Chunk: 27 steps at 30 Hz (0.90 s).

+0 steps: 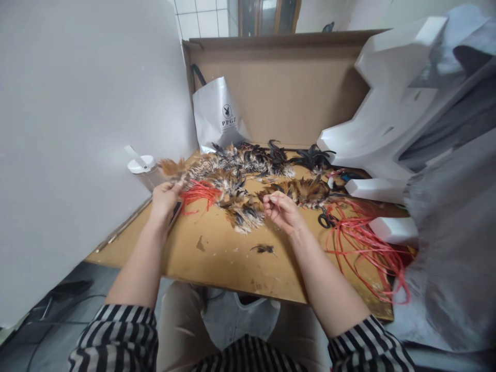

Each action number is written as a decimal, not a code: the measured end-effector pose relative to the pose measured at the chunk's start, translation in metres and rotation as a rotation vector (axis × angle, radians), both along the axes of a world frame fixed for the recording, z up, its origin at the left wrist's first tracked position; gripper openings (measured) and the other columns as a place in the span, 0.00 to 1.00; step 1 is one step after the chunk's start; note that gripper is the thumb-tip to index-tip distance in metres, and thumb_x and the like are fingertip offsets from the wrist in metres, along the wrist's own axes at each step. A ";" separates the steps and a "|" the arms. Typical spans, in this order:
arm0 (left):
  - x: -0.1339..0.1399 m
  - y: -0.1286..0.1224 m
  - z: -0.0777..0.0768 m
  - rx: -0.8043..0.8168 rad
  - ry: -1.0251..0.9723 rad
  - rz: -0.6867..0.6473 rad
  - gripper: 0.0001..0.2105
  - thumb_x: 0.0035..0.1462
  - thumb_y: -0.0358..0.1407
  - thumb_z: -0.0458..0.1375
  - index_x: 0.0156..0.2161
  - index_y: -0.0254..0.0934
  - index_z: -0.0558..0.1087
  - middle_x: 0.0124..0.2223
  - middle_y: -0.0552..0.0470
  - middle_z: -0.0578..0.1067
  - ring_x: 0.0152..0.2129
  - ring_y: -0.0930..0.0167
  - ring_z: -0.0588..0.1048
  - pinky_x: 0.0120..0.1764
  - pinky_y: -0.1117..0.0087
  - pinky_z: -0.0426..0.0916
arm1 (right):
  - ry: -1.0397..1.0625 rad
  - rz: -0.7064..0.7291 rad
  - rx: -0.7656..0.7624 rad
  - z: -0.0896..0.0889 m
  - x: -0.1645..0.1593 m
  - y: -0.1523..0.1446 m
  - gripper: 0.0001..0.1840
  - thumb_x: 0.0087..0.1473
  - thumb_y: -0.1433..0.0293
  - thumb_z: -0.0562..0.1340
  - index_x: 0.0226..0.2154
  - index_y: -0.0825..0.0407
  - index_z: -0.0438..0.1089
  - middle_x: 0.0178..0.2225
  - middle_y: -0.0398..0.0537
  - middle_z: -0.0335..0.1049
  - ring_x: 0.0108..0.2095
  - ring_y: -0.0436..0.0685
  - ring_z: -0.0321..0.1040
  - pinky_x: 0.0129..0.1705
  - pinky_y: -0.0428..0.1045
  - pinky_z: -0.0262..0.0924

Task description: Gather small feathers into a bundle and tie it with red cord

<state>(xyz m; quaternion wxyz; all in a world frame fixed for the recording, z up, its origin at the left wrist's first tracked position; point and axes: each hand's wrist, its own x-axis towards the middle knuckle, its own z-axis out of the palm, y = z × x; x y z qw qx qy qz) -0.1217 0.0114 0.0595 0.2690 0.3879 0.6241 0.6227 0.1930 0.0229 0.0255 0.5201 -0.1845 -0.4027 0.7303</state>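
A: From the head view, how do the feathers [306, 191] look?
B: Rusty brown and black, with pale fluffy bases, heaped in rows across the middle of the worktop [217, 253].
A: And the hands?
B: The left hand [168, 199] is at the heap's left end; I can't tell its grip. The right hand [279, 209] is narrow, fingertips pinched together before the feathers, contents unclear.
A: The surface, the room?
B: Yellowish-brown, stained; a tan panel [290, 93] behind, white tiles [209, 23] beyond.
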 end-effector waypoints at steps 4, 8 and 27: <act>0.044 -0.013 0.004 -0.079 -0.441 -0.632 0.09 0.46 0.30 0.60 0.35 0.29 0.74 0.41 0.39 0.75 0.23 0.77 0.71 0.23 0.79 0.65 | -0.043 -0.006 0.010 0.001 -0.002 -0.002 0.08 0.39 0.70 0.67 0.23 0.53 0.67 0.27 0.43 0.70 0.26 0.46 0.64 0.25 0.42 0.59; 0.099 -0.019 -0.004 -0.189 -0.638 -0.922 0.07 0.48 0.27 0.58 0.35 0.27 0.74 0.45 0.37 0.73 0.23 0.77 0.73 0.25 0.81 0.68 | -0.071 -0.022 0.041 0.001 -0.003 -0.003 0.06 0.39 0.70 0.67 0.22 0.53 0.69 0.28 0.44 0.70 0.27 0.47 0.64 0.25 0.42 0.57; 0.131 -0.009 -0.049 -0.264 -0.778 -1.108 0.05 0.51 0.26 0.57 0.33 0.25 0.72 0.31 0.44 0.76 0.26 0.74 0.75 0.30 0.78 0.70 | -0.282 -0.197 0.151 -0.006 -0.007 0.003 0.06 0.39 0.69 0.66 0.21 0.54 0.70 0.33 0.44 0.70 0.24 0.45 0.59 0.24 0.43 0.54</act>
